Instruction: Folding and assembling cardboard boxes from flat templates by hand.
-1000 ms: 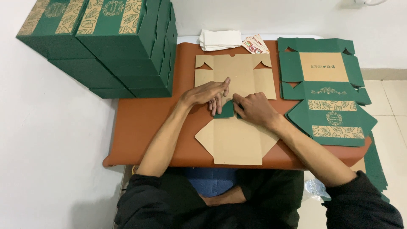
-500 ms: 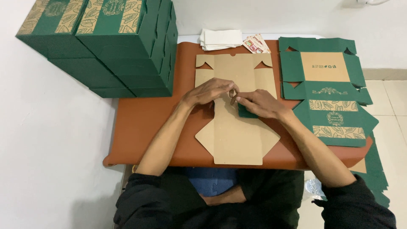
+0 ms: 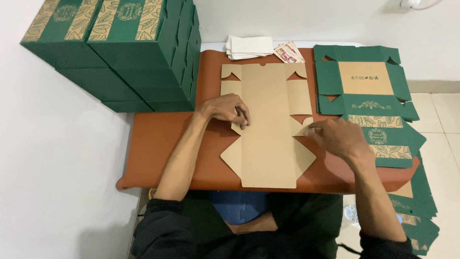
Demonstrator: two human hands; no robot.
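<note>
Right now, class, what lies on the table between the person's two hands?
In the head view, only the flat brown cardboard blank lies between the left hand and the right hand; both touch its side flaps.

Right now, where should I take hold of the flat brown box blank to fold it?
Probably its two side flaps at mid-length. The box blank lies flat, brown side up, and the left hand and right hand sit at those edges; come in from both sides.

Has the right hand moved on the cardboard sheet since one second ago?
Yes. The right hand has gone outward from the middle of the flat cardboard sheet to its right edge, nearer the stack of green flat boxes. The sheet stays put.
</note>
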